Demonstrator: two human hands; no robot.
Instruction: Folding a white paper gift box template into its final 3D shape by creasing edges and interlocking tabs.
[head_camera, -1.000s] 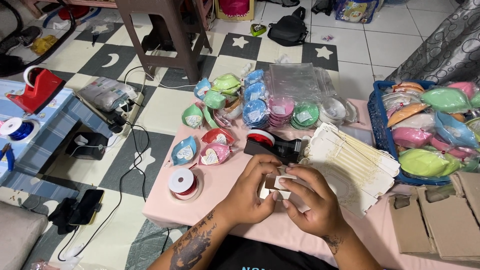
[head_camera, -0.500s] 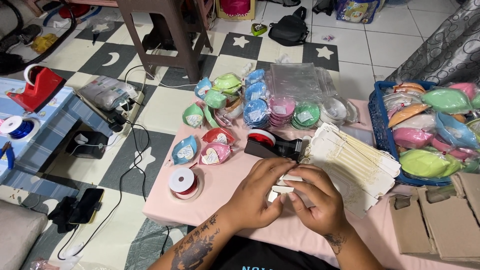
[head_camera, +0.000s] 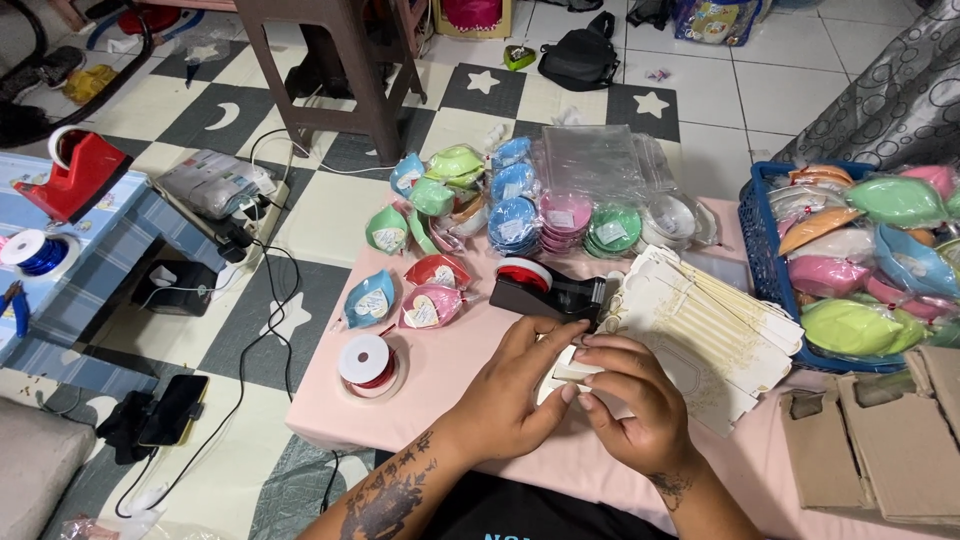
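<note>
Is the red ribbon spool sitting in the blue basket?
No, the red ribbon spool lies on the pink table, far from the blue basket.

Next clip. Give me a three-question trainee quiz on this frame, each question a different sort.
1. True or false: both hands are on one small white folded card.
2. Which lies just beyond the hands? A) red spool B) black tape dispenser C) blue basket
3. Fill in: the stack of flat cream boxes lies to the person's ____.

Key:
1. True: left hand and right hand pinch the white card.
2. B, the black tape dispenser.
3. Right: cream boxes.
</note>
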